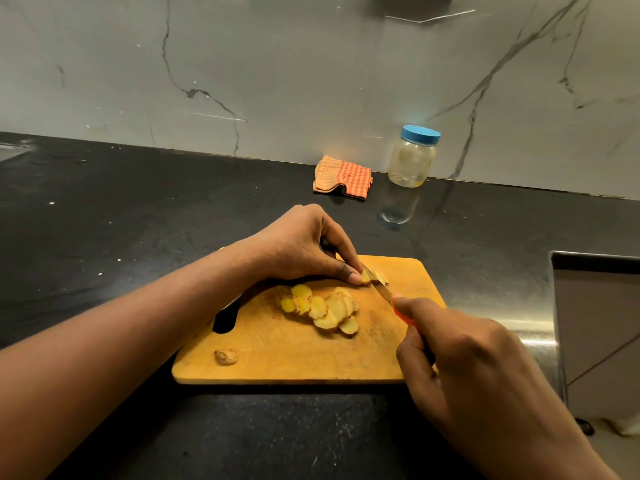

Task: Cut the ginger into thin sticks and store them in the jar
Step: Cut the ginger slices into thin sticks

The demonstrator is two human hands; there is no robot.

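- Head camera: we look down on a black speckled stone counter (104, 220), polished enough to mirror things, which runs back to a grey wall (277, 81) crossed by dark veins.
- A wooden cutting board (294, 362) lies flat on the counter close to us, with its handle slot at the left end.
- Our left hand (304, 247) reaches across the board with its fingers curled. The thumb and fingertips pin one ginger slice (365, 278) against the wood at the far side.
- Our right hand (464, 362) is wrapped round the orange handle of a knife (381, 289), forefinger stretched along the top. The blade slants down onto the pinned slice.
- A few thin ginger sticks (381, 277) lie just right of the blade.
- A pile of ginger rounds (322, 308) overlaps mid-board, between our two hands.
- One knobbly brown ginger end (225, 357) sits alone near the board's front left corner.
- The jar (412, 161) stands upright by the wall with its blue lid (420, 134) on, well apart from the board.
- A folded orange checked cloth (343, 176) lies just left of the jar.
- A brushed steel surface (533, 327) at the far right may be a sink surround. The frame's edge cuts it off.
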